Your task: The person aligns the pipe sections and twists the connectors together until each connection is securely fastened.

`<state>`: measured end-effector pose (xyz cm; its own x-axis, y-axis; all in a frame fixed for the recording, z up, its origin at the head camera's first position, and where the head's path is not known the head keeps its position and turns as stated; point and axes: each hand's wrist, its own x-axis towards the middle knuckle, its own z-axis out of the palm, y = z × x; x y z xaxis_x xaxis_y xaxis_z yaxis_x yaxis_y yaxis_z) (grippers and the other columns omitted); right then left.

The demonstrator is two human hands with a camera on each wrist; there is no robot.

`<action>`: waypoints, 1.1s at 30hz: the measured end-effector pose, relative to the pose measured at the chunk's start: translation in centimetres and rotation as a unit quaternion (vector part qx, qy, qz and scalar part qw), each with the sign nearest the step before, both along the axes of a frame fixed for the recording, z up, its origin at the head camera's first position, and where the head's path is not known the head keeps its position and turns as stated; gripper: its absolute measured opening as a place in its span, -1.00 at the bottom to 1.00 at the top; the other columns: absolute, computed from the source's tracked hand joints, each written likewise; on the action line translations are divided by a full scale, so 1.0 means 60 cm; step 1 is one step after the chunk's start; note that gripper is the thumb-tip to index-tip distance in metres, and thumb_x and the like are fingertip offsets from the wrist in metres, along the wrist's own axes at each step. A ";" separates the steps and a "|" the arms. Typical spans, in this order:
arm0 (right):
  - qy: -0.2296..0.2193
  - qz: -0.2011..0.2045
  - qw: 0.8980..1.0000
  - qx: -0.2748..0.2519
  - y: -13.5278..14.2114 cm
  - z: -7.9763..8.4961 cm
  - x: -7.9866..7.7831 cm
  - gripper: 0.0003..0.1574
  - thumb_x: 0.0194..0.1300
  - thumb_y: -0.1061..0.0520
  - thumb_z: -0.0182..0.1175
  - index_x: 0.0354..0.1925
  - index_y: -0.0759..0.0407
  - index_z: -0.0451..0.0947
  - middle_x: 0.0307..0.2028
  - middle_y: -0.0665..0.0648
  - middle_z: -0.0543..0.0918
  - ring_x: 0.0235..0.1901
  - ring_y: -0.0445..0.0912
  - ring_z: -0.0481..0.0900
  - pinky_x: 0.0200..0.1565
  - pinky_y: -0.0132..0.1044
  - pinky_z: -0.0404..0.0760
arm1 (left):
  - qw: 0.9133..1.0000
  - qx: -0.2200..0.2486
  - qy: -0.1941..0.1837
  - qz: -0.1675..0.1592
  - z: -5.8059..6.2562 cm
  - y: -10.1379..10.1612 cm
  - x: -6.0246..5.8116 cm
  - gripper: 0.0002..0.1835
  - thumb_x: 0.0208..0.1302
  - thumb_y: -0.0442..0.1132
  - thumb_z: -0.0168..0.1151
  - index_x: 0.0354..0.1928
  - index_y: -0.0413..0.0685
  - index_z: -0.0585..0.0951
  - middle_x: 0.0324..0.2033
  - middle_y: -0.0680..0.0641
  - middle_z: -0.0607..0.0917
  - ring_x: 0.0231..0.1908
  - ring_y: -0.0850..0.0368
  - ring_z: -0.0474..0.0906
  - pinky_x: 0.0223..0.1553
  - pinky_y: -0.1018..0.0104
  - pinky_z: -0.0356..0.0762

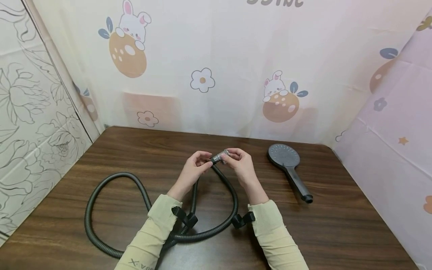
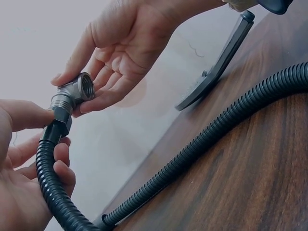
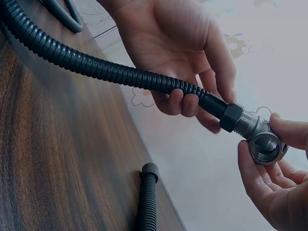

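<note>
Above the table, my left hand [image 1: 191, 170] pinches the black hex nut [image 3: 232, 118] at one end of a black corrugated shower hose [image 2: 50, 180]. Loosely curled fingers of that hand lie around the hose just below the nut. My right hand [image 1: 242, 167] holds a silver metal elbow fitting [image 3: 267, 147] between thumb and fingers. The fitting's outer thread meets the nut, with several turns of thread showing. Its open mouth, threaded inside, faces the wrist cameras. How far the thread sits inside the nut is hidden.
A dark grey shower head [image 1: 284, 155] lies to the right on the brown wooden table [image 1: 337, 225]. The hose loops across the table under both forearms. Its other end [image 3: 150, 171] shows in the right wrist view. Patterned cloth hangs behind the table.
</note>
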<state>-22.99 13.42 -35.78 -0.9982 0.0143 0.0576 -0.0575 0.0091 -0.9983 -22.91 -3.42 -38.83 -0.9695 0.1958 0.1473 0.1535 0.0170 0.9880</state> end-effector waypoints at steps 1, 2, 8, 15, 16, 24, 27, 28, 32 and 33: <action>-0.001 -0.001 1.000 0.000 0.001 0.001 0.000 -0.61 0.15 0.26 0.22 -0.05 0.41 0.43 -0.39 -0.02 0.61 -0.46 -0.26 0.60 -0.22 -0.26 0.60 | 1.000 0.002 -0.004 0.002 0.000 0.001 0.000 -0.68 0.23 -0.31 0.14 0.03 -0.21 0.46 -0.19 -0.14 0.54 -0.39 0.11 0.45 -0.29 0.17 0.46; -0.001 0.000 1.000 0.000 0.001 0.001 0.000 -0.61 0.15 0.26 0.22 -0.05 0.41 0.44 -0.39 -0.02 0.61 -0.46 -0.26 0.60 -0.22 -0.26 0.60 | 1.000 0.005 -0.008 0.004 0.001 0.002 0.000 -0.69 0.25 -0.30 0.12 0.02 -0.20 0.47 -0.20 -0.14 0.56 -0.38 0.06 0.46 -0.28 0.16 0.46; -0.003 0.004 1.000 0.004 0.000 0.003 0.002 -0.59 0.16 0.24 0.22 -0.03 0.40 0.43 -0.37 -0.01 0.61 -0.44 -0.25 0.60 -0.17 -0.18 0.58 | 0.999 0.021 -0.027 0.005 0.004 0.001 0.001 -0.71 0.28 -0.29 0.08 0.02 -0.21 0.48 -0.25 -0.16 0.60 -0.36 -0.06 0.47 -0.30 0.20 0.44; 0.000 0.005 1.000 -0.002 0.000 0.002 0.003 -0.60 0.16 0.26 0.21 -0.03 0.41 0.43 -0.37 0.00 0.61 -0.43 -0.25 0.60 -0.10 -0.06 0.55 | 1.000 0.003 -0.022 -0.012 0.036 -0.002 0.023 -0.67 0.26 -0.35 0.08 0.05 -0.31 0.43 -0.15 -0.23 0.55 -0.39 0.19 0.44 -0.24 0.17 0.45; 0.001 0.006 1.000 -0.003 0.000 0.001 0.003 -0.60 0.16 0.26 0.21 -0.04 0.41 0.43 -0.37 0.00 0.61 -0.44 -0.25 0.60 -0.10 -0.06 0.55 | 1.000 0.002 -0.019 -0.012 0.040 -0.002 0.026 -0.66 0.25 -0.36 0.09 0.05 -0.32 0.42 -0.14 -0.24 0.54 -0.39 0.19 0.43 -0.24 0.17 0.45; -0.001 0.000 1.000 -0.002 0.001 0.002 0.003 -0.60 0.16 0.26 0.21 -0.04 0.41 0.43 -0.39 -0.02 0.60 -0.45 -0.25 0.60 -0.13 -0.13 0.57 | 1.000 0.002 -0.016 -0.012 0.047 -0.001 0.032 -0.64 0.25 -0.36 0.08 0.07 -0.35 0.41 -0.16 -0.22 0.53 -0.39 0.20 0.43 -0.25 0.19 0.45; -0.001 0.001 1.000 -0.001 0.000 0.003 0.003 -0.60 0.16 0.26 0.22 -0.04 0.41 0.43 -0.38 -0.02 0.61 -0.45 -0.25 0.60 -0.12 -0.10 0.56 | 1.000 0.007 -0.021 -0.010 0.047 -0.001 0.031 -0.67 0.28 -0.34 0.06 0.06 -0.32 0.42 -0.14 -0.24 0.55 -0.41 0.22 0.45 -0.21 0.11 0.45; -0.001 0.002 1.000 -0.001 0.000 0.003 0.004 -0.59 0.16 0.26 0.22 -0.03 0.41 0.43 -0.38 -0.02 0.61 -0.45 -0.25 0.60 -0.11 -0.09 0.56 | 1.000 0.009 -0.022 -0.009 0.047 0.000 0.031 -0.67 0.28 -0.34 0.05 0.06 -0.31 0.42 -0.14 -0.25 0.56 -0.41 0.22 0.45 -0.19 0.08 0.44; -0.001 0.005 1.000 -0.002 -0.001 0.005 0.006 -0.59 0.16 0.26 0.21 -0.02 0.42 0.42 -0.37 -0.01 0.61 -0.44 -0.25 0.60 -0.12 -0.12 0.57 | 1.000 0.010 -0.023 -0.009 0.046 -0.001 0.031 -0.68 0.27 -0.36 0.07 0.06 -0.28 0.41 -0.13 -0.26 0.56 -0.39 0.23 0.45 -0.21 0.14 0.44; -0.001 0.005 1.000 -0.003 -0.001 0.005 0.006 -0.59 0.16 0.27 0.21 -0.02 0.42 0.42 -0.37 -0.01 0.60 -0.44 -0.25 0.60 -0.13 -0.14 0.57 | 1.000 0.009 -0.022 -0.009 0.046 -0.001 0.032 -0.67 0.26 -0.36 0.07 0.06 -0.27 0.41 -0.13 -0.26 0.56 -0.39 0.23 0.45 -0.22 0.17 0.44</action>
